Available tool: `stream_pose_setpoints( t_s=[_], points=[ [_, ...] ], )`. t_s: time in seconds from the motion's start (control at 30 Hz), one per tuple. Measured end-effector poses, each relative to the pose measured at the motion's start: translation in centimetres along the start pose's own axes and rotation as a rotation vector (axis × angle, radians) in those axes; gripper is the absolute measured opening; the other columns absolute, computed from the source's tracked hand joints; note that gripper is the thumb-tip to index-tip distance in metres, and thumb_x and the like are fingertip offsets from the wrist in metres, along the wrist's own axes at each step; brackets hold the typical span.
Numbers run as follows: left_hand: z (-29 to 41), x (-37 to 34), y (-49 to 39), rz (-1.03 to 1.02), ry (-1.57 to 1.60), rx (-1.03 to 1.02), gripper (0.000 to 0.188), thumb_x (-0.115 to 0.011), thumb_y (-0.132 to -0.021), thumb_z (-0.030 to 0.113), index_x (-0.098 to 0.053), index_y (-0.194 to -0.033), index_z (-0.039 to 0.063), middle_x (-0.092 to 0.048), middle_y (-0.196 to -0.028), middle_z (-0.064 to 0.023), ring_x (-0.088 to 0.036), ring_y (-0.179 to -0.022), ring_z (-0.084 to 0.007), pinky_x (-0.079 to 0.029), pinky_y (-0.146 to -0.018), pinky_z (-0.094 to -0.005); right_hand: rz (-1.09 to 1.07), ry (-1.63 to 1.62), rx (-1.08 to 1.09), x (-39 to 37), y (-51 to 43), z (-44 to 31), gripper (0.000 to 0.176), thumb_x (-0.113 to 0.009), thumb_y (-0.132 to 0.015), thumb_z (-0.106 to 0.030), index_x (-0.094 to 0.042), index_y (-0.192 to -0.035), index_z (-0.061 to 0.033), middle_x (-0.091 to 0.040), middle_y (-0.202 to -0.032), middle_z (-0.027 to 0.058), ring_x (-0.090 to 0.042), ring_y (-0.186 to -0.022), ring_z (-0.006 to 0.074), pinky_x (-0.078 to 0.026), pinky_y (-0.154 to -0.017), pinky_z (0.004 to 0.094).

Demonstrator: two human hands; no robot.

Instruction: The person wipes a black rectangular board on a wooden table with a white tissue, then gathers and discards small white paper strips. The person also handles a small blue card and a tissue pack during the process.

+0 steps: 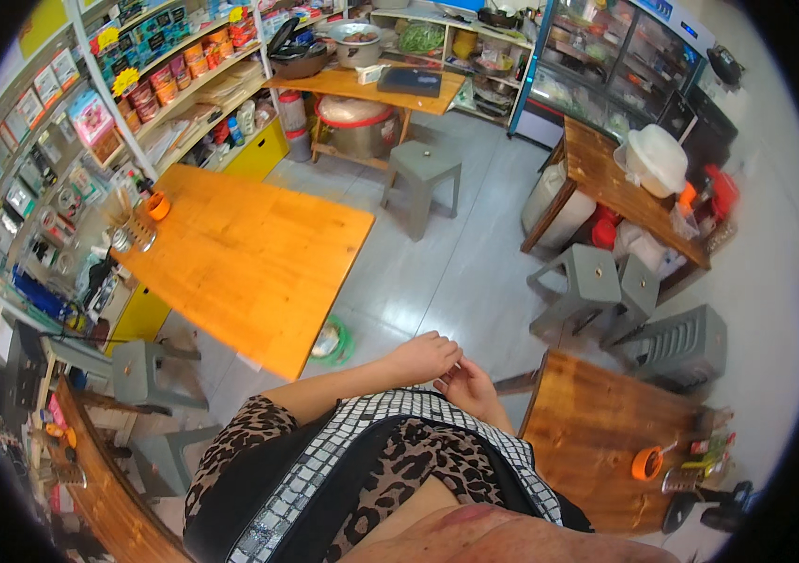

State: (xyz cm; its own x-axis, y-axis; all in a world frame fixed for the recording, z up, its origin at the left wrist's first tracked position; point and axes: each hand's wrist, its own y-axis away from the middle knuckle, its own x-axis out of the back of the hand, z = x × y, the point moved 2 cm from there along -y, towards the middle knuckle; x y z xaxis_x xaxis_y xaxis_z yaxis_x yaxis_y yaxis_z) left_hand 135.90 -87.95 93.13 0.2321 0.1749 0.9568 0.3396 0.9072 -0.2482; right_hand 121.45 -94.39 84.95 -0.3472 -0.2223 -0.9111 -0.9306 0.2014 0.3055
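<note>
My left hand [422, 360] and my right hand [471, 388] meet in front of my waist, above the grey tiled floor [399, 295]. The left fingers curl over the fingertips of the right hand, and their ends are partly hidden. The right palm faces up with its fingers loosely bent. No object shows in either hand. Close beyond the left forearm is the corner of an orange-brown wooden table [251, 260]. A green basket [332, 341] stands on the floor beside that table. Another wooden table [604, 436] is just right of the right hand.
Grey plastic stools [425, 165] stand about the floor, several by the right wall. Stocked shelves [188, 77] line the left side. A glass-door display fridge [604, 63] is at the back right. An orange holder [158, 205] and a chopstick holder [140, 231] sit on the left table.
</note>
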Motion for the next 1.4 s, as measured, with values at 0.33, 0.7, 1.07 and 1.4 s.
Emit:
stream_pose_setpoints(
  t_s=[0.33, 0.7, 1.07, 1.4],
  points=[
    [-17.3, -0.1, -23.2, 0.177, 0.119, -0.343, 0.013, -0.059, -0.077, 0.015, -0.060, -0.088, 0.007, -0.058, -0.085, -0.0031, -0.059, -0.080, -0.0185, -0.046, -0.076, -0.0304, 0.017, -0.082, 0.255, 0.8, -9.7, -22.9, 0.035, -0.037, -0.102, -0.032, -0.051, -0.127, -0.0127, -0.060, -0.125, 0.0065, -0.052, -0.117, 0.0215, -0.042, -0.093, 0.0437],
    [-34.3, -6.0, -42.5, 0.307, 0.391, 0.136, 0.009, -0.065, -0.080, 0.009, -0.061, -0.085, 0.004, -0.058, -0.077, -0.0089, -0.059, -0.075, -0.0296, -0.048, -0.068, -0.0400, -0.026, 0.052, 0.125, 4.8, -23.9, -47.9, 0.039, -0.041, -0.104, -0.023, -0.042, -0.138, -0.0060, -0.058, -0.120, 0.0094, -0.058, -0.103, 0.0189, -0.050, -0.082, 0.0334],
    [-55.0, -4.1, -49.8, 0.474, 0.365, 0.803, 0.015, -0.064, -0.090, 0.013, -0.068, -0.101, 0.004, -0.068, -0.089, -0.0127, -0.066, -0.081, -0.0300, -0.051, -0.072, -0.0370, -0.166, 1.101, -0.052, 3.0, -39.5, -70.7, 0.033, -0.058, -0.097, -0.015, -0.055, -0.129, -0.0082, -0.065, -0.101, 0.0025, -0.059, -0.092, 0.0103, -0.047, -0.082, 0.0247],
    [-74.2, -6.8, -59.6, 0.202, 0.429, 1.057, 0.014, -0.056, -0.096, 0.015, -0.063, -0.100, 0.005, -0.066, -0.076, -0.0128, -0.063, -0.069, -0.0323, -0.049, -0.063, -0.0390, -0.099, 1.158, -0.134, 3.8, -55.7, -88.3, 0.035, -0.060, -0.097, -0.015, -0.055, -0.130, -0.0048, -0.067, -0.108, 0.0048, -0.059, -0.101, 0.0124, -0.046, -0.092, 0.0266]
  ],
)
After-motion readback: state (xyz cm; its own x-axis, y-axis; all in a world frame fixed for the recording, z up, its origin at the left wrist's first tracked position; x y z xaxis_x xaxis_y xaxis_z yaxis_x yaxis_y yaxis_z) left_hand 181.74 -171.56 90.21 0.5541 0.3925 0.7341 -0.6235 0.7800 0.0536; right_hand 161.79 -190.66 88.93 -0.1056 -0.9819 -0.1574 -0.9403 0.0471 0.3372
